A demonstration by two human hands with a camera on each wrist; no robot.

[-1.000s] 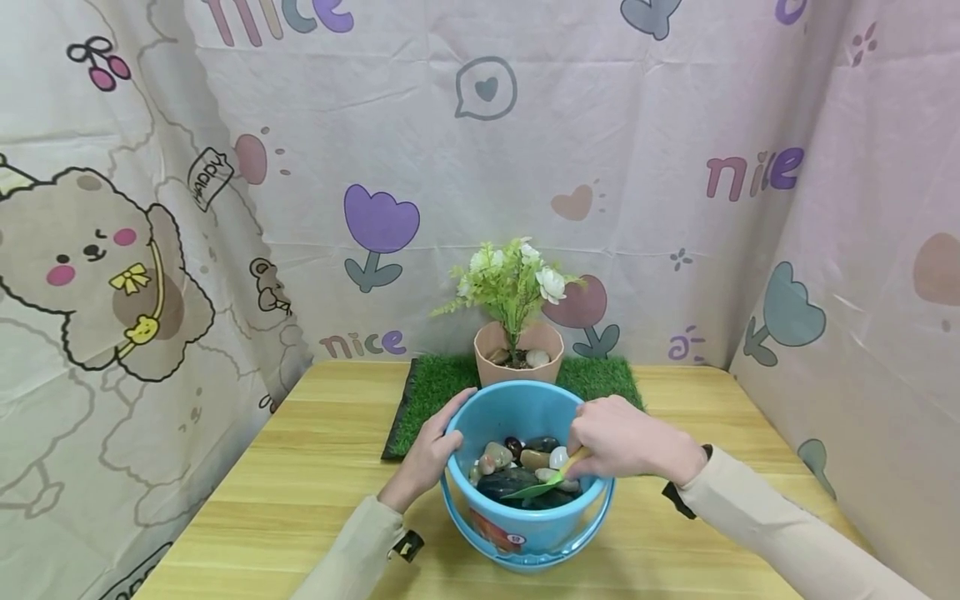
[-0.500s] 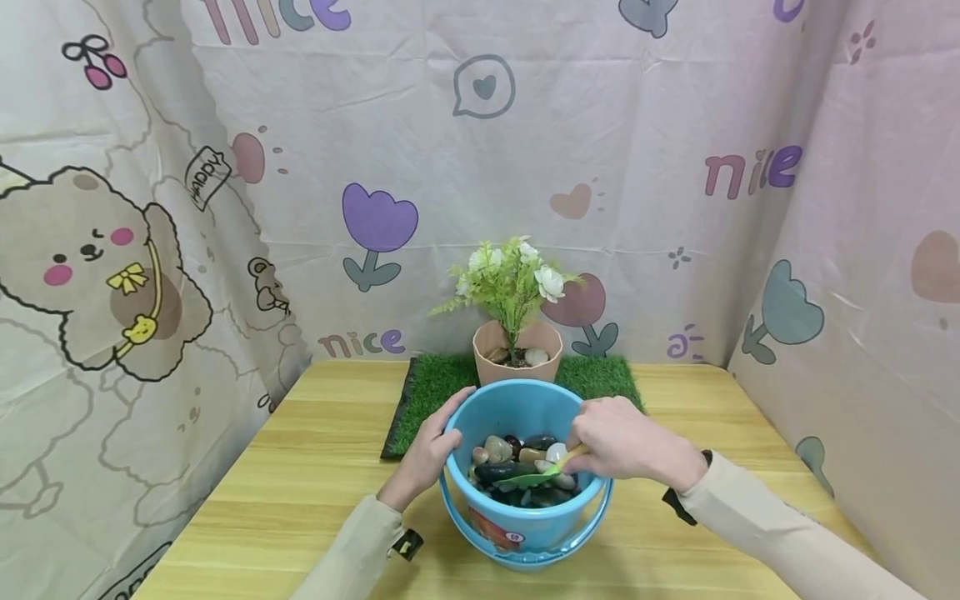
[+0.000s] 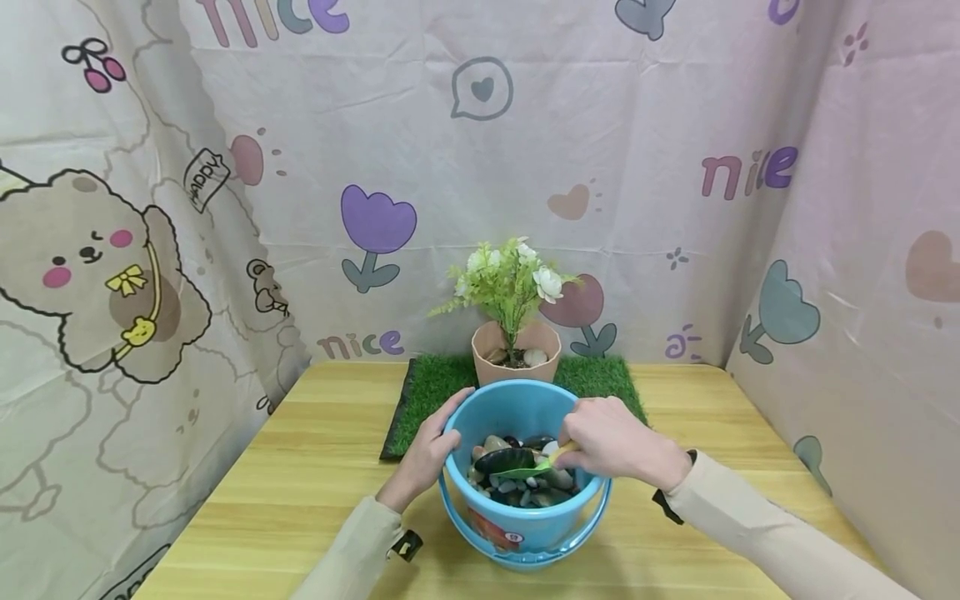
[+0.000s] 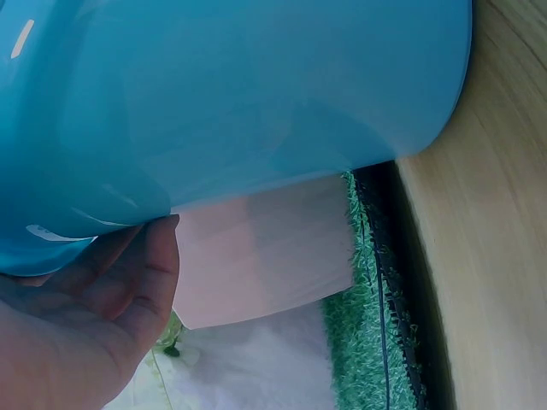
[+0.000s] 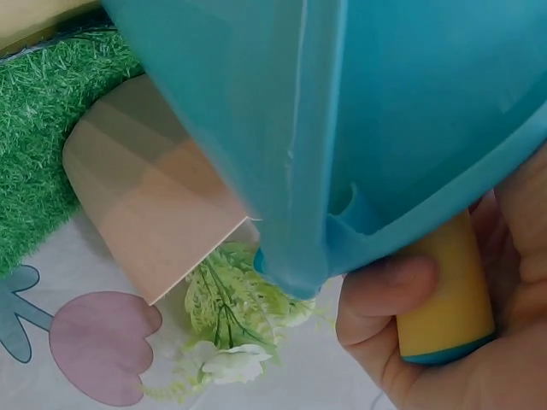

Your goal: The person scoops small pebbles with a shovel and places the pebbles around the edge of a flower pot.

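Note:
A light blue bucket [image 3: 517,508] holding several stones stands on the table in the head view. My left hand [image 3: 426,454] grips its left rim, thumb inside and fingers along the outer wall. In the left wrist view, the fingers of that left hand [image 4: 102,299] lie against the bucket wall. My right hand [image 3: 611,442] reaches over the right rim and grips a small garden trowel by its yellow handle [image 5: 449,290]. The green trowel blade [image 3: 521,472] is inside the bucket, with a large black stone [image 3: 504,461] on or against it. Smaller pebbles [image 3: 517,487] show below the blade.
Behind the bucket, a pink flowerpot [image 3: 517,337] with white flowers and a few stones stands on an artificial grass mat [image 3: 600,379]. The wooden table [image 3: 285,467] extends to both sides. Printed cloth [image 3: 487,167] hangs behind and at both sides.
The trowel blade has risen slightly and shifted left, and the black stone has come up with it. Pebbles beneath are more exposed. My left hand stays on the rim.

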